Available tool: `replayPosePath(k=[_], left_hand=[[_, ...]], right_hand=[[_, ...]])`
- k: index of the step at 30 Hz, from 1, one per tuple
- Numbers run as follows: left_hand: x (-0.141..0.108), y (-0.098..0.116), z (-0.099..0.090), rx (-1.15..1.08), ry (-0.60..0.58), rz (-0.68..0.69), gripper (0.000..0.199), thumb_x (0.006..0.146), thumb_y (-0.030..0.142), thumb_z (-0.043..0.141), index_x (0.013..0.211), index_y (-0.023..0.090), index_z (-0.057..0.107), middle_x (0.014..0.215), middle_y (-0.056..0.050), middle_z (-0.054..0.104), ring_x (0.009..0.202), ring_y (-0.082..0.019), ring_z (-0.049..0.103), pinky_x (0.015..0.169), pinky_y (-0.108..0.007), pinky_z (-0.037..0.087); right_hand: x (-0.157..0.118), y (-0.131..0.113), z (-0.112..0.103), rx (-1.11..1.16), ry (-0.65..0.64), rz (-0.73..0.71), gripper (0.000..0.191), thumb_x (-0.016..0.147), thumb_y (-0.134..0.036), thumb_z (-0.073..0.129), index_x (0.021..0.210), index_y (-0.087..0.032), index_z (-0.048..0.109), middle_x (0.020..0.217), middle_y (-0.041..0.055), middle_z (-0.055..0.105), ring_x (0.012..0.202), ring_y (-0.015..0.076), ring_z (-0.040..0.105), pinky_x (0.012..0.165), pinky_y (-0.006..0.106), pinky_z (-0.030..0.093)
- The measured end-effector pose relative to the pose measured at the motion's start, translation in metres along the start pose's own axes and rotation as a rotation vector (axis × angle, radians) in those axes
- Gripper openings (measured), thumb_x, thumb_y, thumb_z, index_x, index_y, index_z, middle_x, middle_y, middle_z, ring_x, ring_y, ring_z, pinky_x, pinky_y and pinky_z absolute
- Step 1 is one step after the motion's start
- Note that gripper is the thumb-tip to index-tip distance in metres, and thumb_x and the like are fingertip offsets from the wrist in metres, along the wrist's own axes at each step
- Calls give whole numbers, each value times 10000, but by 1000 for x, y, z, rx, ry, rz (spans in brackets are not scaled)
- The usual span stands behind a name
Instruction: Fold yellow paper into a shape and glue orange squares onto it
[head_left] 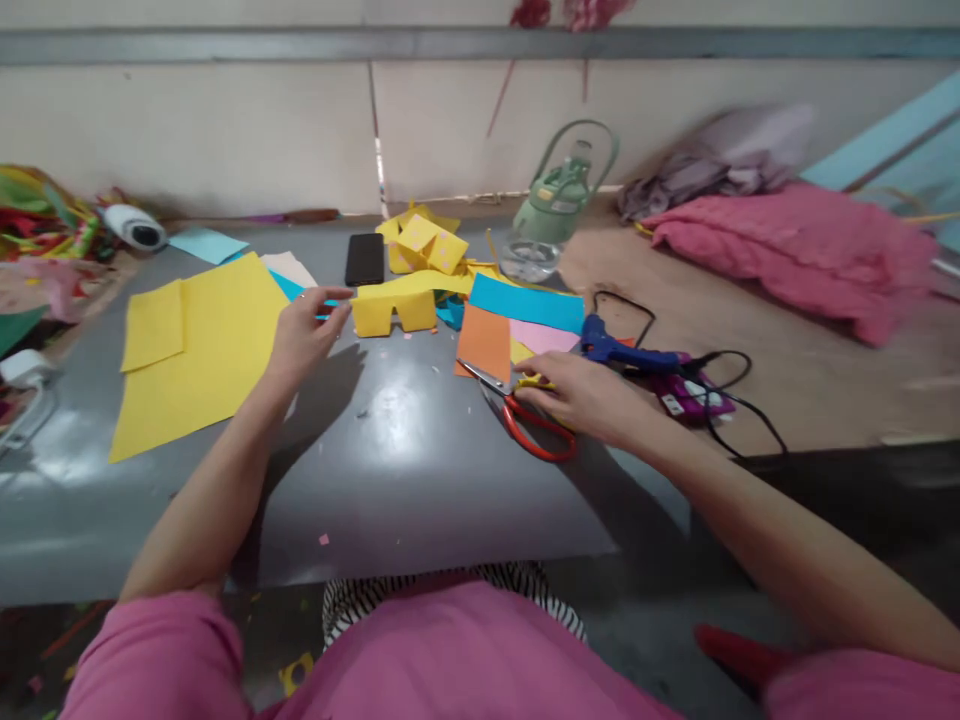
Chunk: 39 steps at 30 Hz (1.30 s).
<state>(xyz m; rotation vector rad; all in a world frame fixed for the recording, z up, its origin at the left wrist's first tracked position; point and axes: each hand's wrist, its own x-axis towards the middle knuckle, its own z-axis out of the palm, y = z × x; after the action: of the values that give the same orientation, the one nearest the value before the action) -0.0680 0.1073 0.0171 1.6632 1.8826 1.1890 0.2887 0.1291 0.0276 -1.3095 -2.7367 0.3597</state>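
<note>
My left hand (311,322) is raised at the left end of a folded yellow piece with a notch cut in its lower edge (394,312); its fingers are apart, and contact with the piece is unclear. My right hand (566,390) rests by the red-handled scissors (538,432), its fingers bent over a small yellow piece (534,382); whether it grips that piece is hard to tell. The scissors lie with their blades over an orange sheet (484,340). Blue (527,302) and pink sheets (546,334) lie beside it.
Large yellow sheets (217,350) cover the left side. Behind are a black phone (365,260), yellow folded pieces (431,243) and a green bottle (556,200). A blue glue gun (626,350) with black cables and a pink cloth (787,245) are at the right.
</note>
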Motion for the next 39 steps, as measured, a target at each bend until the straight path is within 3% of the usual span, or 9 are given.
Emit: replayPosePath(k=[3, 7, 14, 19, 24, 27, 31, 36, 39], left_hand=[[-10, 16, 19, 4, -202, 77, 263, 850, 435, 589, 983, 239, 706, 1025, -30, 720, 850, -193, 627, 761, -310, 477], [-20, 35, 48, 176, -517, 168, 316, 857, 409, 552, 1030, 202, 716, 1051, -88, 738, 865, -231, 661, 783, -340, 468], [2, 57, 99, 198, -453, -14, 201, 842, 341, 607, 941, 190, 694, 1016, -105, 737, 953, -281, 654, 834, -363, 442], [9, 59, 124, 45, -469, -92, 136, 699, 222, 701, 794, 190, 609, 763, -36, 679, 774, -221, 646, 691, -307, 460], [-5, 57, 78, -169, -457, -148, 114, 795, 273, 595, 871, 196, 561, 735, 20, 601, 628, -115, 566, 590, -238, 437], [-23, 55, 34, -508, -318, -149, 211, 767, 280, 676, 947, 206, 595, 741, 34, 562, 600, -86, 480, 574, -226, 407], [-59, 45, -7, -604, -155, -283, 268, 761, 272, 706, 1021, 257, 642, 771, 30, 548, 609, -94, 452, 583, -241, 435], [-98, 13, -27, -560, -69, -387, 246, 792, 356, 717, 1016, 273, 658, 912, -11, 618, 688, -126, 511, 616, -274, 455], [-107, -2, -27, -553, -154, -444, 438, 808, 365, 724, 1220, 310, 589, 845, 9, 582, 678, -130, 516, 611, -270, 452]], right_hand=[[-32, 2, 14, -26, -36, 16, 368, 943, -423, 545, 1188, -181, 674, 1172, 167, 709, 1090, 333, 654, 907, 437, 505], [-39, 4, 24, -21, -9, 57, 365, 922, -350, 553, 1221, -155, 630, 1151, 177, 697, 1038, 316, 658, 876, 413, 503], [-38, 8, 25, 67, -66, -70, 389, 846, -295, 577, 1198, -136, 626, 1020, 141, 698, 870, 266, 648, 762, 362, 487], [-45, 11, 22, 115, -85, -166, 394, 832, -261, 577, 1214, -186, 635, 1031, 124, 704, 914, 274, 657, 794, 376, 503], [-47, 17, 20, 122, -68, -138, 384, 842, -278, 584, 1212, -195, 646, 1045, 131, 709, 916, 279, 666, 792, 383, 519], [-38, 19, 21, 127, -73, -156, 392, 837, -278, 588, 1208, -173, 653, 1068, 147, 708, 967, 299, 665, 831, 397, 520], [-17, 16, 22, 104, -101, -179, 400, 845, -283, 571, 1209, -141, 652, 1074, 169, 703, 986, 309, 663, 859, 406, 514], [6, 8, 25, 106, -92, -210, 419, 842, -265, 559, 1239, -156, 637, 1091, 159, 704, 999, 295, 665, 873, 390, 511], [15, 13, 24, 20, -49, -129, 377, 849, -262, 560, 1199, -164, 661, 1071, 158, 707, 973, 295, 672, 850, 383, 511]])
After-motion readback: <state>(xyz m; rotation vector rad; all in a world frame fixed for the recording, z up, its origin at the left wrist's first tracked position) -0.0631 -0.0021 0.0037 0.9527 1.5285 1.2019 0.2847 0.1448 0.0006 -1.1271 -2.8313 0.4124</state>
